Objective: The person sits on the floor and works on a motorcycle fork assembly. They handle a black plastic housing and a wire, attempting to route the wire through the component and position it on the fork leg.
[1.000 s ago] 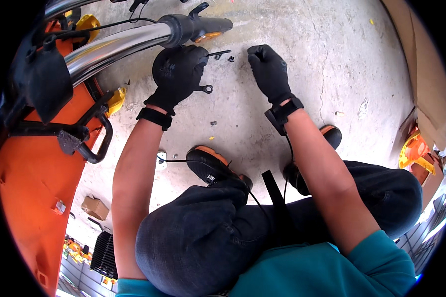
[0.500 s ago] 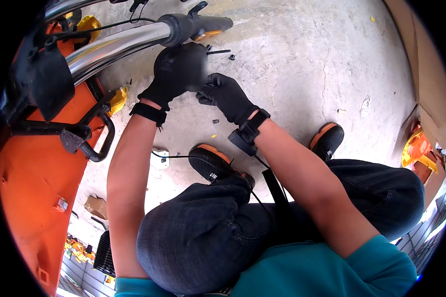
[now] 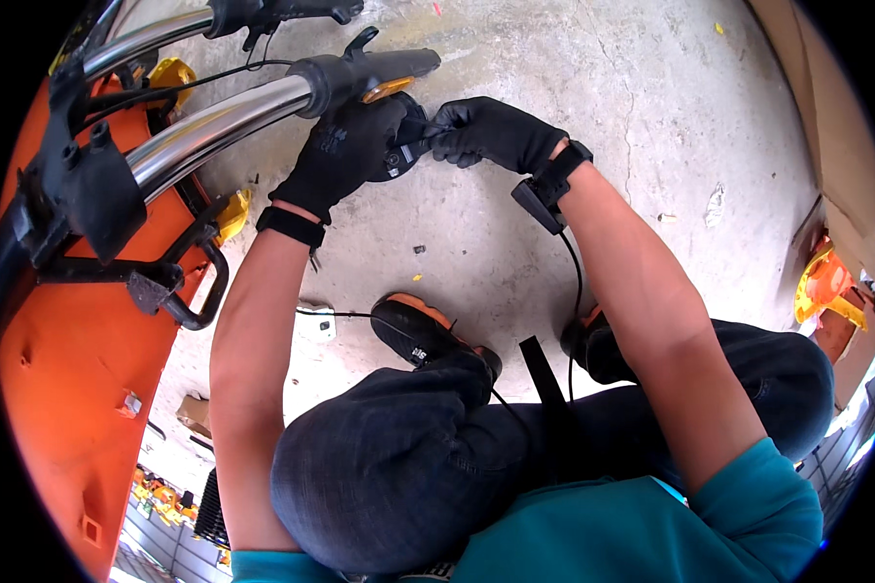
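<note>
My left hand (image 3: 340, 151), in a black glove, is closed round a black round part (image 3: 399, 167) just under the lower end of a fork leg (image 3: 387, 66). Most of that part is hidden behind the glove; a small greyish detail shows on its face. My right hand (image 3: 496, 133), also gloved, is closed in a pinch at the part's right side. A thin black piece (image 3: 432, 128) runs between its fingertips and the part; its kind is unclear. Above my left hand, the fork leg carries an orange reflector (image 3: 387, 90) and joins a chrome tube (image 3: 224, 128).
A second chrome fork tube (image 3: 151, 44) lies beyond the first. At left stands an orange body panel (image 3: 78, 389) with a black tubular bracket (image 3: 214, 282). A small dark bit (image 3: 419, 250) lies on the concrete floor. Cardboard (image 3: 836, 117) and orange-yellow parts (image 3: 826, 282) are at right.
My right hand has moved right and up, its fingers now pinching a thin black piece. My left hand has turned, exposing the round part's face. My right foot has shifted left.
</note>
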`<state>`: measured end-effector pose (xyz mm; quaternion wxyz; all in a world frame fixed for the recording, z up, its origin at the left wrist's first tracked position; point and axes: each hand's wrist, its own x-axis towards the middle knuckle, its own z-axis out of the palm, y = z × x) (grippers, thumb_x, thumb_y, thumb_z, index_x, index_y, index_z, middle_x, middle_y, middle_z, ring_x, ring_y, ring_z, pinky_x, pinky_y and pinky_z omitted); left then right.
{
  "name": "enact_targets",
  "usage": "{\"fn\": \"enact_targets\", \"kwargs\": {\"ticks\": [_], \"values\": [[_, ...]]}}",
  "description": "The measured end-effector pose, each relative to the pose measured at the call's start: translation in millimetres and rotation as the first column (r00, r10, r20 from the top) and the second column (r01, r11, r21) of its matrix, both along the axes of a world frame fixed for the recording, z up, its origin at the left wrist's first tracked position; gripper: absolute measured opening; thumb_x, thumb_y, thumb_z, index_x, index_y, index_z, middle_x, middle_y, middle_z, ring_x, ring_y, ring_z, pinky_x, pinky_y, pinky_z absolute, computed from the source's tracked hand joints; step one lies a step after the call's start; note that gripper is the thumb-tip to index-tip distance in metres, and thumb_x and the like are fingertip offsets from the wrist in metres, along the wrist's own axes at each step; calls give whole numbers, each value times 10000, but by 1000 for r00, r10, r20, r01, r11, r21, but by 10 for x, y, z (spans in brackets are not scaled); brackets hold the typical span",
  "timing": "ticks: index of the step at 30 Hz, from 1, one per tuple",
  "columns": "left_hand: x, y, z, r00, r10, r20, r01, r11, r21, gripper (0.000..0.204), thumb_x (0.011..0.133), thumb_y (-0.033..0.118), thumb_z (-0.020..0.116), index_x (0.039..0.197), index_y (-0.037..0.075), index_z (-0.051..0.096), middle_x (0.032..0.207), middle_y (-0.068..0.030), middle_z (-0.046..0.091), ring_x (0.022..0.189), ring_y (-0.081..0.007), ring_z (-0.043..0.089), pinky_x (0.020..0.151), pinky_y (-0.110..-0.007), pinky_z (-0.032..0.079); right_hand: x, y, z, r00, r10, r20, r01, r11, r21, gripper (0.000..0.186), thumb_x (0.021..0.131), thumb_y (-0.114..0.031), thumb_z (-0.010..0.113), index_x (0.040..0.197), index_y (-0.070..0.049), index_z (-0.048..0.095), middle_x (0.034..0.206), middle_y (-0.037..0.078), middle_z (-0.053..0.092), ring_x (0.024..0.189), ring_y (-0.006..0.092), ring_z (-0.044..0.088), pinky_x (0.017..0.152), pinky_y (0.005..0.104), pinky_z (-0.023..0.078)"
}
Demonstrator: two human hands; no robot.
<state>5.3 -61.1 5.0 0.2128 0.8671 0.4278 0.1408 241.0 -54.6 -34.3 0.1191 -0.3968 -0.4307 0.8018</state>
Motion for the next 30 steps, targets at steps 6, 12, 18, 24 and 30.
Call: {"fn": "enact_targets", "kwargs": {"ticks": [6,12,18,24,30], "values": [[27,-142,148,991,59,118,-49,995,-87,77,801,28,571,870,52,597,787,-131,605,783,-319,598,740,-410,472,44,3,-289,959,-172,226,68,911,406,211,944,-192,583,1080,-55,668,946,88,694,843,173,648,778,294,511],[-232,-322,91,995,103,15,-101,991,-88,193,894,74,524,1060,32,612,1040,-183,628,1007,-366,600,888,-421,481,-584,-39,-251,882,-271,385,-209,508,836,265,882,-185,576,1132,-144,653,1050,161,637,964,341,622,859,421,501],[-340,-389,61,985,153,74,-146,984,-102,260,879,77,534,1129,46,597,1053,-208,626,1053,-405,577,890,-446,479,-868,-6,-291,895,-266,357,-192,494,848,268,893,-188,560,1142,-175,661,1097,139,623,998,327,621,844,406,525],[-318,-458,248,951,235,201,-178,947,-267,181,815,-23,531,958,53,612,950,-156,639,923,-379,614,800,-426,504,-962,-94,-332,887,-239,394,-275,412,869,327,898,-164,549,1222,-172,589,1081,140,639,1019,342,612,829,429,520],[-335,-444,269,963,243,116,-225,963,-147,326,807,17,559,1127,37,619,1063,-216,637,1028,-407,598,887,-458,481,-1030,-51,-436,874,-302,381,-261,369,892,194,916,-179,499,1047,-96,617,951,168,649,857,369,640,700,460,528]]}}
